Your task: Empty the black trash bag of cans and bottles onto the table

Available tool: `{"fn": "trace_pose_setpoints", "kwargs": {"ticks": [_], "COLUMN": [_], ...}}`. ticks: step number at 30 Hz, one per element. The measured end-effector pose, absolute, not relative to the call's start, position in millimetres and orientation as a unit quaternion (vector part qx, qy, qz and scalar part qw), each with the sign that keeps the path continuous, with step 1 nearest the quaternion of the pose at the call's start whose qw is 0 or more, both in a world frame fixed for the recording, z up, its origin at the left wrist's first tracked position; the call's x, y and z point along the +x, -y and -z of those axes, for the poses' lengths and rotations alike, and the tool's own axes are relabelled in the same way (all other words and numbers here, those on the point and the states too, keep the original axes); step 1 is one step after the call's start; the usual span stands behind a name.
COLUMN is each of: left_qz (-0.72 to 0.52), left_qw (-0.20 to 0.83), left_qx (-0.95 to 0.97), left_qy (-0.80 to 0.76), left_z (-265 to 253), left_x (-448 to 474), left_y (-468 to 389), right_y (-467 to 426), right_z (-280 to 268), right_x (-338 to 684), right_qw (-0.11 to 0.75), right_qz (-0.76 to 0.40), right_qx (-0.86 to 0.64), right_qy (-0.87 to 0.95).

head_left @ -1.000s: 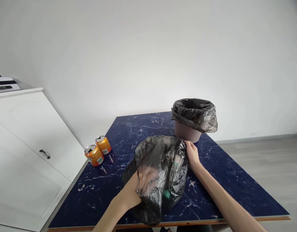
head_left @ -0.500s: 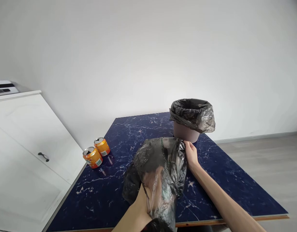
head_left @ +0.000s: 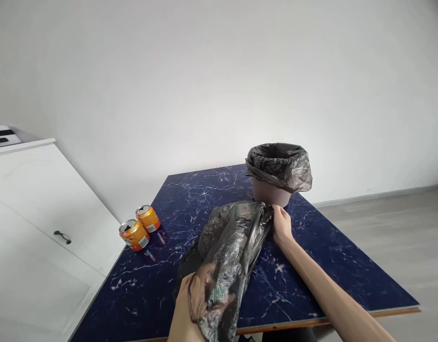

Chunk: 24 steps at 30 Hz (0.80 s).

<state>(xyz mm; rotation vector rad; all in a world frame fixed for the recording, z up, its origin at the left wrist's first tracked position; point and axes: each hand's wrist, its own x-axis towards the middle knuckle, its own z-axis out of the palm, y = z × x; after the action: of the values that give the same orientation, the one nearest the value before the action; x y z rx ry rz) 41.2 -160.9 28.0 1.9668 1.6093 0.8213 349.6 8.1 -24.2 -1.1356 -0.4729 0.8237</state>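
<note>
A thin black plastic bag (head_left: 228,247) lies slanting over the near part of the table. My right hand (head_left: 282,223) pinches its gathered far edge, in front of the bin. My left hand (head_left: 206,278) is inside the bag near the front edge of the table. It shows only dimly through the film, with its fingers curled around something greenish that I cannot make out. Another pale, greenish patch shows through the bag near its far end. Behind my right hand stands a pinkish-grey bin (head_left: 271,192), its rim covered by a black bin liner (head_left: 279,168) folded outward.
Two orange drink cans (head_left: 134,235), both opened, stand at the left edge of the dark blue marbled table (head_left: 201,190). A white cabinet (head_left: 37,228) with a dark handle is at the left. A white wall rises behind the table.
My left hand has drawn back toward me and left inside the bag, stretching the film into a longer slanting shape. My right hand keeps its pinch at nearly the same place.
</note>
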Motion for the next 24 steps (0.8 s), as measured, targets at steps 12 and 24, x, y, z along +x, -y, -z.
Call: {"fn": "trace_pose_setpoints", "kwargs": {"ticks": [12, 24], "left_qz": [-0.303, -0.327], "left_qw": [0.233, 0.098], "left_qx": [0.672, 0.72], "left_qy": [-0.634, -0.603], "left_z": [-52, -54], "left_x": [5, -16], "left_y": [189, 212], "right_y": [-8, -7], "right_z": [23, 23], "right_x": [351, 357], "right_qw": [0.749, 0.749], "right_qz": [-0.385, -0.4], "right_qx": [-0.501, -0.498], "right_qy": [0.199, 0.178]}}
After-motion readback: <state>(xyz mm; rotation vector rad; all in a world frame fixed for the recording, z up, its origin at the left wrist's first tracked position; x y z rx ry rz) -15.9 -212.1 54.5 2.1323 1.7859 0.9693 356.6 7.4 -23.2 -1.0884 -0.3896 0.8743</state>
